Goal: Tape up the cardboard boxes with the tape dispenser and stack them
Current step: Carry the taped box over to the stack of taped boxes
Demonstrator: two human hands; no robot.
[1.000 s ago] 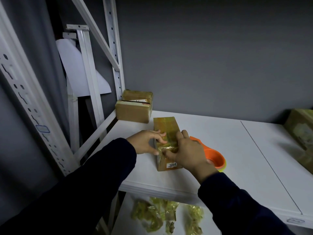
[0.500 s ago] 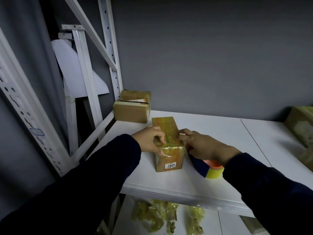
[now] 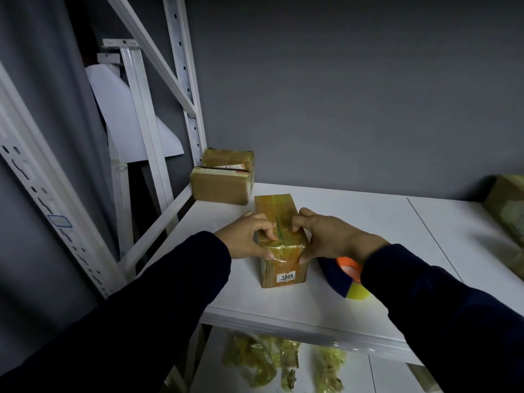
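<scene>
Box [image 3: 273,207], taped, stood lengthwise on shelf [image 3: 368,222]. Left hand [image 3: 245,241] and right hand [image 3: 333,239] each clasped one side, fingers curled over the top, thumbs on the near face. Dispenser [image 3: 350,275] lay under the right wrist. Advice: rub the tape outward from the seam, keeping the box steady.

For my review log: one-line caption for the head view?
Left hand and right hand grip a taped cardboard box on the white shelf, tape dispenser beside it.

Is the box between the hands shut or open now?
Shut: the box has a flat top under glossy tape; left hand and right hand grip its near end.
</scene>
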